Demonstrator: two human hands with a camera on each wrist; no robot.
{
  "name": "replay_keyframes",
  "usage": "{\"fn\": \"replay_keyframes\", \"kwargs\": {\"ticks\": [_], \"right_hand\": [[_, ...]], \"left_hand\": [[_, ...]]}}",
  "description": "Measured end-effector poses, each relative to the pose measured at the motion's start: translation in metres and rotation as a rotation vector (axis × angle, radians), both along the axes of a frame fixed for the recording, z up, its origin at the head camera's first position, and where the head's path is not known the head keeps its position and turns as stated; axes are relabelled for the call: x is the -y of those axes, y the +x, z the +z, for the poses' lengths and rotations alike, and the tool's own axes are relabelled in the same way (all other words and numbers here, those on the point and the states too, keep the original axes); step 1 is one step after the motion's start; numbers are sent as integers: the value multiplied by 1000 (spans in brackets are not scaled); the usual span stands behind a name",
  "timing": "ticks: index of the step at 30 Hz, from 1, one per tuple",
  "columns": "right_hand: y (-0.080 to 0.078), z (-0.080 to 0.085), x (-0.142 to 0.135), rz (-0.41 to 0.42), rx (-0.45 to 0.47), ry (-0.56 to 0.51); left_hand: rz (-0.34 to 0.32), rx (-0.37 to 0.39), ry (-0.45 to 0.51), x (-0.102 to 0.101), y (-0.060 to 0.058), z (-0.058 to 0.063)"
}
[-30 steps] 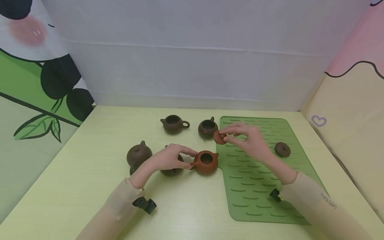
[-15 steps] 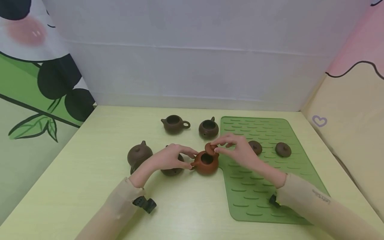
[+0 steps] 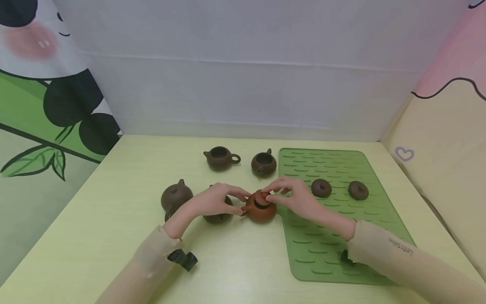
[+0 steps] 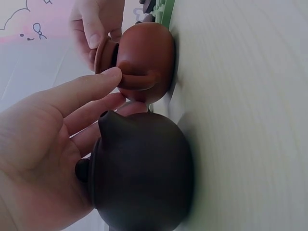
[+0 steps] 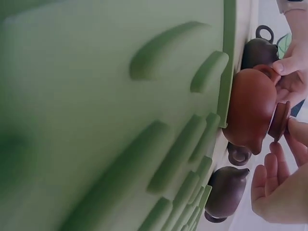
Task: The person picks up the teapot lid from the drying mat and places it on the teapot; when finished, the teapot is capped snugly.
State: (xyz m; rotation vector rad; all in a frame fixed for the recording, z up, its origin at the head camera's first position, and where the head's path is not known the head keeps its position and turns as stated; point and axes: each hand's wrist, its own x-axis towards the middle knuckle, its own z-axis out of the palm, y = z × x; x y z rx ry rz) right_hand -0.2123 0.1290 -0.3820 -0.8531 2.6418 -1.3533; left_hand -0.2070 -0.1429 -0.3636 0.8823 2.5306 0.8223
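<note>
Left hand pinches the handle of a round, smooth, red-brown teapot standing between both hands, while the right hand grips its matching disc-like lid, tilted at the mouth (a dark crescent gap shows). Below the left palm bulges a dark, rounded teapot; beneath the right forearm lies a green mat with raised ridges.

Free tabletop in front, dark teapot crowding red teapot
</note>
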Motion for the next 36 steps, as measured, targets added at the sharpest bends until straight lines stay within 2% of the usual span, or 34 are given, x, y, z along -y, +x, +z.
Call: {"fn": "replay_keyframes", "kwargs": {"ticks": [11, 21, 24, 28, 32, 36], "right_hand": [[1, -6, 3, -5, -39, 77], [1, -7, 4, -5, -31, 82], [1, -7, 4, -3, -29, 83], [2, -7, 4, -5, -24, 83], [2, -7, 4, -7, -17, 85], [3, -7, 4, -7, -16, 86]], "left_hand": [[-1, -9, -13, -1, 1, 2], [8, -11, -11, 6, -4, 5], [11, -33, -14, 12, -9, 14], [20, -101, -26, 22, -19, 35], [37, -158, -27, 34, -34, 56], [57, -169, -18, 43, -53, 70]]}}
